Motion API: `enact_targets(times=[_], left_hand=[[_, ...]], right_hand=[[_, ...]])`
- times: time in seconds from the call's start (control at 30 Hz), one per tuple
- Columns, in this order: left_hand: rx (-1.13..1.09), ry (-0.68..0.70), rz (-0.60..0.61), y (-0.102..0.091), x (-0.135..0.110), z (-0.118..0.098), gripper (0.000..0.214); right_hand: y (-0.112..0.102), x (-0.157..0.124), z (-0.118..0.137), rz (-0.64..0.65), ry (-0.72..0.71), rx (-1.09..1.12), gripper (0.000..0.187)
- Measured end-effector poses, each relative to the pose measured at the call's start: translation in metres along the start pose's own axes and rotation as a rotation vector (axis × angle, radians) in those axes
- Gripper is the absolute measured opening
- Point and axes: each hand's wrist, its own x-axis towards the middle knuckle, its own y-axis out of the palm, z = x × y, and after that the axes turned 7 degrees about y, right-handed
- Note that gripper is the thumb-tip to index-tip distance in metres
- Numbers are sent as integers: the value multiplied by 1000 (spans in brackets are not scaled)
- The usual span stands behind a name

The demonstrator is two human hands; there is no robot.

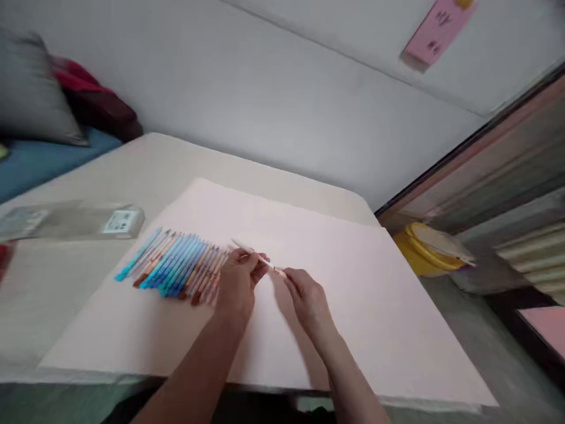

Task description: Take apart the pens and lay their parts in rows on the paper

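My left hand [238, 282] and my right hand [306, 300] together hold a thin white pen [253, 254] above a pale pink sheet [353, 277]. The left fingers pinch the pen near its middle. The right fingertips close on its orange end [279, 271]. Just left of my left hand lies a row of several blue and orange pens [176, 268], side by side on the sheet. The picture is blurred by motion.
The sheet covers a beige table [88, 188]. A clear plastic pen box [75, 221] lies at the table's left. Beyond are a grey cushion [26, 88], red cloth [92, 97] and a grey wall. A yellow lidded tub [426, 247] stands on the floor at right.
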Motion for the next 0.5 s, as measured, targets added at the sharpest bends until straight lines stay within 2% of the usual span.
enact_targets(times=[0.3, 0.5], left_hand=[[95, 22, 3, 9, -5, 17, 16], [154, -34, 34, 16, -10, 26, 16]], right_hand=[[-7, -8, 1, -44, 17, -230, 27], [-10, -14, 0, -104, -2, -388, 25]])
